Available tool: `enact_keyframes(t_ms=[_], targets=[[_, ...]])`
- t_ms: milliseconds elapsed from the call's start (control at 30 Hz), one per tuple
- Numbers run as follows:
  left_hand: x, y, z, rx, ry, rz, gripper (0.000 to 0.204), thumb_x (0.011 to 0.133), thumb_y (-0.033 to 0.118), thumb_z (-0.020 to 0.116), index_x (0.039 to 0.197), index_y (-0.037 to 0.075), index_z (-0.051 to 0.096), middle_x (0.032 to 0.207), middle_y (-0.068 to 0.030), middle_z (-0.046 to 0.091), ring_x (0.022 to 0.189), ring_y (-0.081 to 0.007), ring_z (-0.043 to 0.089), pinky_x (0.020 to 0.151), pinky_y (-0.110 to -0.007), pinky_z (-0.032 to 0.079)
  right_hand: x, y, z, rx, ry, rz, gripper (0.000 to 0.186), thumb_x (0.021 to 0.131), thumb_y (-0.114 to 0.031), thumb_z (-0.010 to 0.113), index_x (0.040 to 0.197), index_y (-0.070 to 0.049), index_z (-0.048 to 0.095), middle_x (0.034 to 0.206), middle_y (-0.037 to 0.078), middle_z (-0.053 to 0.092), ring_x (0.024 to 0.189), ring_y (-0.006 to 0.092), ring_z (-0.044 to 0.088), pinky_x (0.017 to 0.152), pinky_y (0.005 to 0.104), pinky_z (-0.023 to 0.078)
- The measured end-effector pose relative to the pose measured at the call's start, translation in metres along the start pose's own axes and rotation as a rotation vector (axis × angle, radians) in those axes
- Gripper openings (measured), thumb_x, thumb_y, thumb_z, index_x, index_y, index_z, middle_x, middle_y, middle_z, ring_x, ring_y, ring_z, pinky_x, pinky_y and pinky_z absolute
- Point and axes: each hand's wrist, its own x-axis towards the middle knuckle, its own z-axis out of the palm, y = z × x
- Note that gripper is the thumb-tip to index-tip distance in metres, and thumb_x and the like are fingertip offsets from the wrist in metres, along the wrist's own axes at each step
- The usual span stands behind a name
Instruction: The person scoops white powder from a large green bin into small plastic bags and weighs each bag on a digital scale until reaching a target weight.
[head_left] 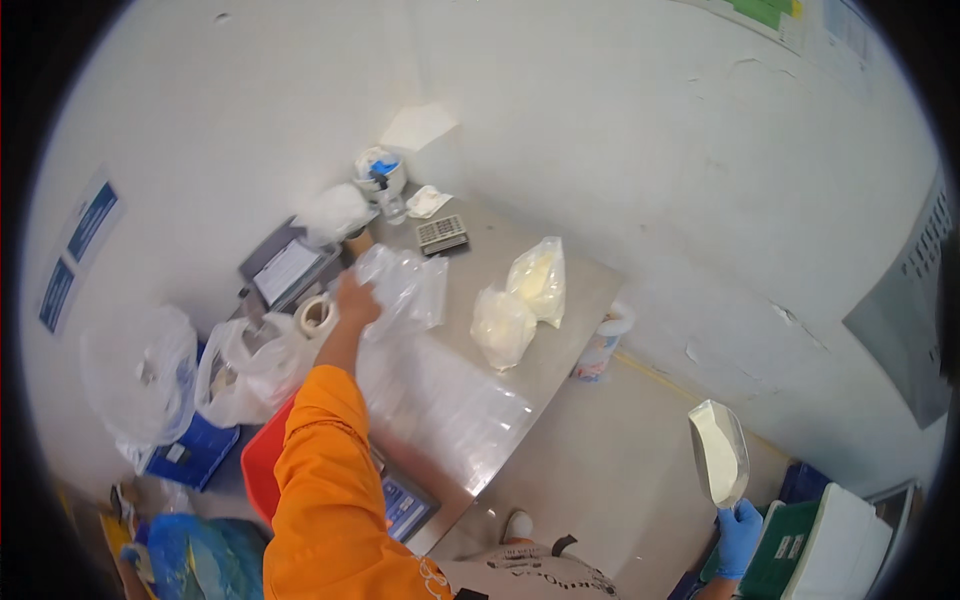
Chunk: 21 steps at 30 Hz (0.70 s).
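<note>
My bare left hand (355, 301), below an orange sleeve, has its fingers closed on clear plastic bags (405, 285) at the back left of the steel table (568, 340). My right hand (736, 538), in a blue glove, grips the lower end of a metal scoop (741, 460) full of pale powder, held out beyond the table's right side. Two tied clear bags of pale yellow powder, one (500, 330) in front of the other (538, 278), stand on the table. Clear plastic sheets (440, 410) lie flat nearer me, partly hidden by my left arm.
A scale (400, 508), red tray (258, 460), tape roll (317, 315), binder (283, 270) and calculator (442, 232) surround my left arm. White bags (255, 365) and a blue crate (197, 458) sit left. A bucket (600, 350) stands behind the table; green and white bins (830, 545) stand lower right.
</note>
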Motion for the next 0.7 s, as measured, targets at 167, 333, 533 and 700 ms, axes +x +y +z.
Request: enact_keyframes(t_ms=[167,333,533,700], targets=[[0.009,-0.016,0.001,0.154,-0.225,-0.132,0.041,0.082,0.017,0.062,0.123,0.009,0.065,0.140,-0.0140,0.054,0.133,-0.0305,0.048,0.112,-0.047,0.035,0.001,-0.008,-0.012,-0.082,0.001,0.039,0.041,0.084,-0.007,0.071,0.063,-0.004,0.035,0.062,-0.006,0.033,0.062,0.0047,0.030,0.051,0.0284,0.023],[0.001,-0.015,-0.083,-0.102,0.453,0.238,0.046,0.080,0.004,0.066,0.124,-0.002,0.056,0.129,-0.0193,0.058,0.108,-0.0366,0.063,0.090,-0.042,0.052,0.009,-0.017,-0.015,-0.059,0.002,0.002,0.034,0.085,-0.008,0.070,0.065,-0.001,0.042,0.062,-0.006,0.037,0.063,0.0043,0.032,0.051,0.0269,0.024],[-0.085,0.044,-0.238,-0.360,0.855,0.216,0.060,0.077,0.001,0.066,0.135,-0.002,0.048,0.141,-0.0245,0.041,0.103,-0.0453,0.062,0.087,-0.046,0.054,0.000,0.014,-0.009,0.150,0.021,0.057,0.025,0.085,-0.011,0.069,0.070,0.001,0.052,0.062,-0.006,0.042,0.060,0.0038,0.034,0.051,0.0256,0.025],[-0.143,0.072,-0.258,-0.281,0.684,0.301,0.056,0.076,-0.005,0.061,0.131,-0.004,0.050,0.137,-0.0272,0.045,0.101,-0.0454,0.062,0.083,-0.047,0.054,-0.049,0.030,-0.033,0.252,0.038,0.044,0.027,0.089,-0.016,0.070,0.071,-0.004,0.055,0.062,-0.007,0.042,0.059,0.0030,0.035,0.050,0.0240,0.025]])
